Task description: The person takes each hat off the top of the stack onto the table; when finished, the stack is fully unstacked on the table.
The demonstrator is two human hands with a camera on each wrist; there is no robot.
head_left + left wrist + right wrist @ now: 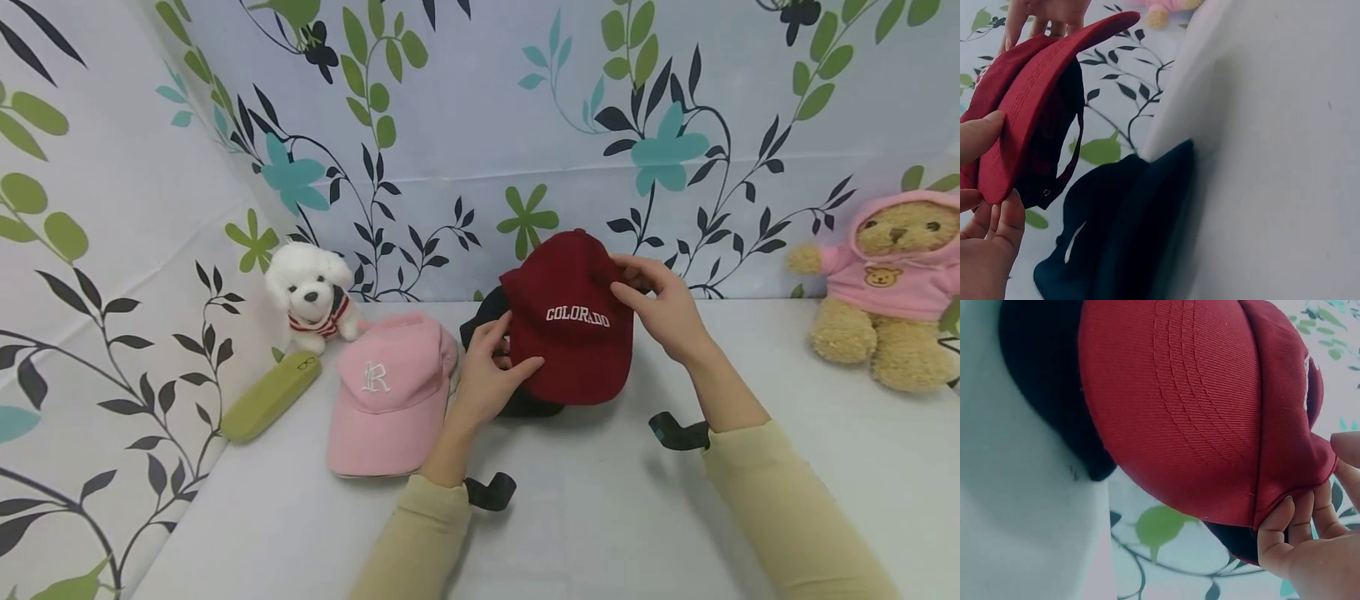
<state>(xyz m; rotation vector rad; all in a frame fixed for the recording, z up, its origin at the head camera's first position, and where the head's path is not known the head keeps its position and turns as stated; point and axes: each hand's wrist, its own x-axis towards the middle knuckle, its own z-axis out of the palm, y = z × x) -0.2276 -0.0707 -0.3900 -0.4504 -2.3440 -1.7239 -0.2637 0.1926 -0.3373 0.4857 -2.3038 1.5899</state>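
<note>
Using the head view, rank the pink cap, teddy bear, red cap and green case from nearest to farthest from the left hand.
1. Red cap, pinched by the left hand.
2. Pink cap, just left of that hand.
3. Green case, farther left.
4. Teddy bear, far right.

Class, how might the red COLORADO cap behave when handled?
The red COLORADO cap likely has a stiffish brim, given its stitched rows. Its cloth crown probably flexes, looking creased near the right hand. The ribbed weave suggests little slipping.
</note>
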